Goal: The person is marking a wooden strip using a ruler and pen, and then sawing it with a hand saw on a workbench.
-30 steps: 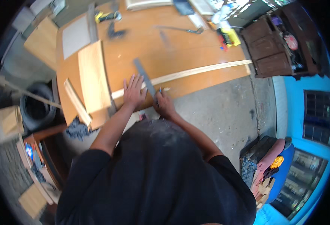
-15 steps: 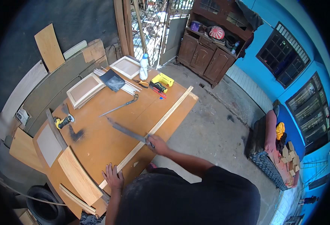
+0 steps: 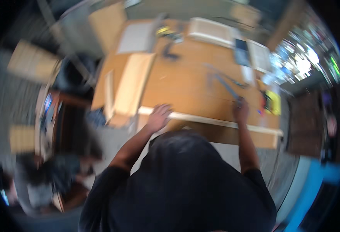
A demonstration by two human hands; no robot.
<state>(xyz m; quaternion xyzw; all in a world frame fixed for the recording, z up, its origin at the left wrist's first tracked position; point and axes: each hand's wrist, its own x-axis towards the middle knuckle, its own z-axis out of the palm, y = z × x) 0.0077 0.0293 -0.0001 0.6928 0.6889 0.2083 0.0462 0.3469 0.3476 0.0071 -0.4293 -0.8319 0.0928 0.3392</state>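
From here, the table bears a board at left and a strip along its near side. A grey blade slants far-left from the right hand — curled round its near end — while the left hand, fingers extended, rests on the strip's left part.

Wood strip cream; tool blade grey; tabletop orange-brown; shirt black.

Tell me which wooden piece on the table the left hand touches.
The long, thin strip; the left hand rests on it, while the wide board and short strip, farther left, are untouched.
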